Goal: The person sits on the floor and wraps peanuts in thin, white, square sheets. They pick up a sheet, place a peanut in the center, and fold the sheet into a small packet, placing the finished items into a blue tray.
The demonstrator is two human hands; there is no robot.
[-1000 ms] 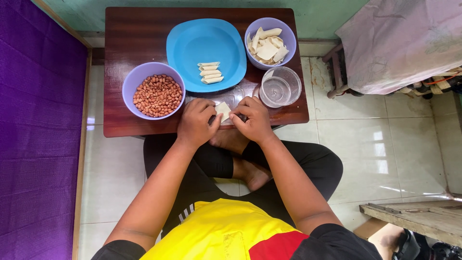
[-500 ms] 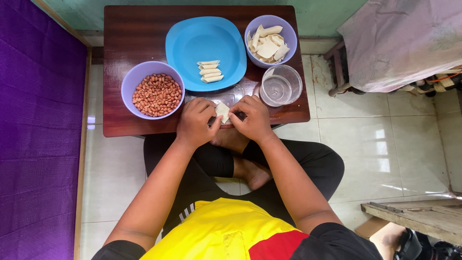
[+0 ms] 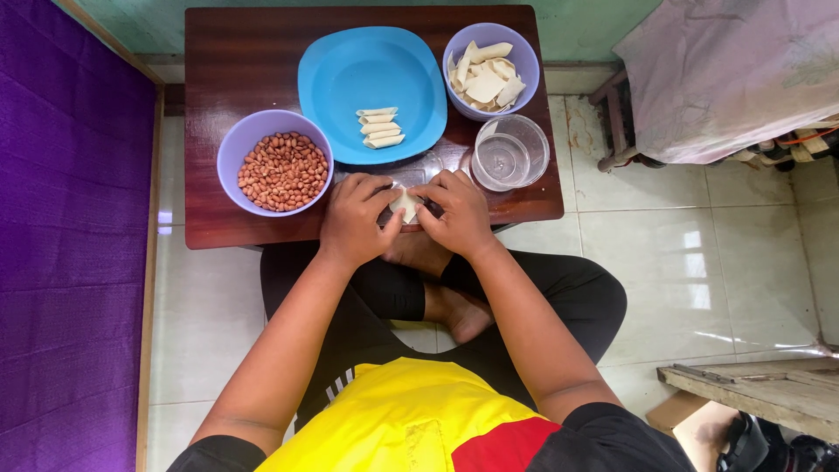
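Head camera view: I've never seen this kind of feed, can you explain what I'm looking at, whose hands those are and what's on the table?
There is no machine here. One camera sits on a person's head and looks straight down, so you see their own arms, crossed legs and a low wooden table. The left hand and right hand meet at the near table edge and pinch a small pale wrapper between the fingers. On the table: a purple bowl of peanuts at left, a blue plate with four finished rolls, a second purple bowl of flat wrappers, and a clear cup at right. What is inside the wrapper cannot be seen.
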